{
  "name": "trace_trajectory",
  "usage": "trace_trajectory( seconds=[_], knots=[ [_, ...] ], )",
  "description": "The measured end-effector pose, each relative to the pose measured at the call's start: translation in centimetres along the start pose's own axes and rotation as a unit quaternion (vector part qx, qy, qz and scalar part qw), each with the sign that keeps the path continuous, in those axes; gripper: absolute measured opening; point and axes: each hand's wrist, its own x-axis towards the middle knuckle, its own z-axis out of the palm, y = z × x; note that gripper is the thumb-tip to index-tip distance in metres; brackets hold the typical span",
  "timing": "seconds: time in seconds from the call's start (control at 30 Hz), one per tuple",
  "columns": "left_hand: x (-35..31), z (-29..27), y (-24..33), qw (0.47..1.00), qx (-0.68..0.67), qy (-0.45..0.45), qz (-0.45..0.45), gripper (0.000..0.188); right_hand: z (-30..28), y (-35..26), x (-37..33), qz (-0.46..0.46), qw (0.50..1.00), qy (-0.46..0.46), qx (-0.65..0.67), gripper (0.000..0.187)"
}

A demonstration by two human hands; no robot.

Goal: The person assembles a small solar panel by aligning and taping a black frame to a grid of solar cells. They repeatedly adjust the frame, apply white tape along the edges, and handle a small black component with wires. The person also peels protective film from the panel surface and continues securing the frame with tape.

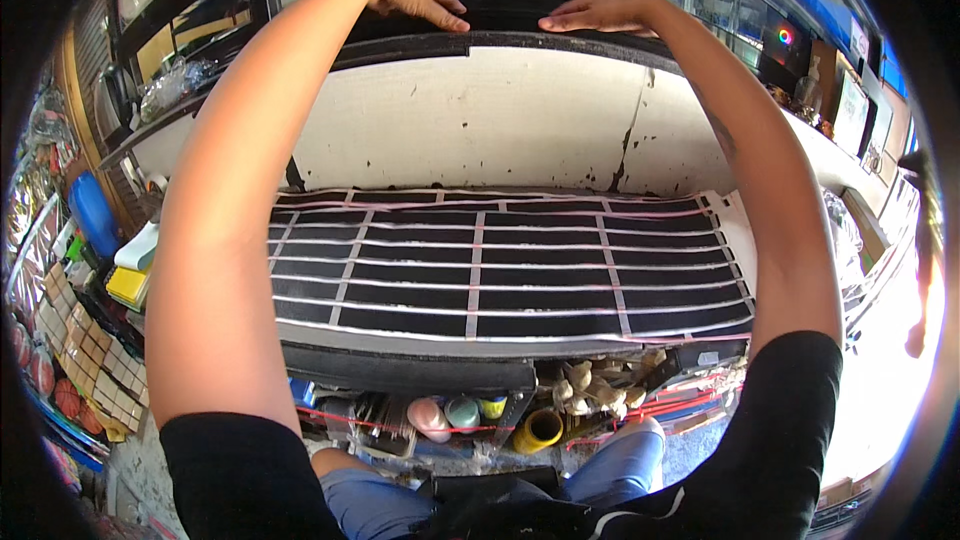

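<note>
My left grip point(420, 0): loosely parted, at the dark ledge point(510, 38).
My right grip point(605, 12): fingers extended flat, same ledge.
Black gridded sheet point(540, 271): spread on the worktop point(450, 348), between my forearms.

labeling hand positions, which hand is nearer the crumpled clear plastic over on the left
Left. The left hand is to the right of the crumpled clear plastic, by the black edge; the right hand is farther right along that edge.

gap between left hand point(422, 0) and right hand point(602, 14), open air above gridded sheet point(535, 272), white panel point(500, 120) barring far edge of bench point(420, 370), containers point(428, 419) below near edge
</note>
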Motion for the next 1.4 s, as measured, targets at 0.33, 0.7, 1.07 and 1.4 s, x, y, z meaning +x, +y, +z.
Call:
trace_trajectory(
  seconds=[0.33,0.7,1.07,1.4],
  knots=[
    [0.7,-2.3,-2.5,0.998,-0.024,-0.057,0.014,0.075,-2.3,-0.1,1.2,0.0,1.0,0.011,-0.012,0.081],
    [-0.5,-0.9,-1.3,0.996,-0.069,0.029,0.049,0.059,-3.0,-1.5,1.1,-0.036,0.994,-0.087,0.049,0.073],
    [1.4,0.0,0.6,0.978,-0.145,0.079,0.126,0.046,-2.8,-2.2,0.5,-0.055,0.995,-0.083,-0.005,0.066],
    [0.2,0.8,1.4,0.97,-0.132,0.134,0.156,0.027,-2.4,-0.8,0.1,-0.056,0.998,-0.041,0.01,0.072]
  ],
)
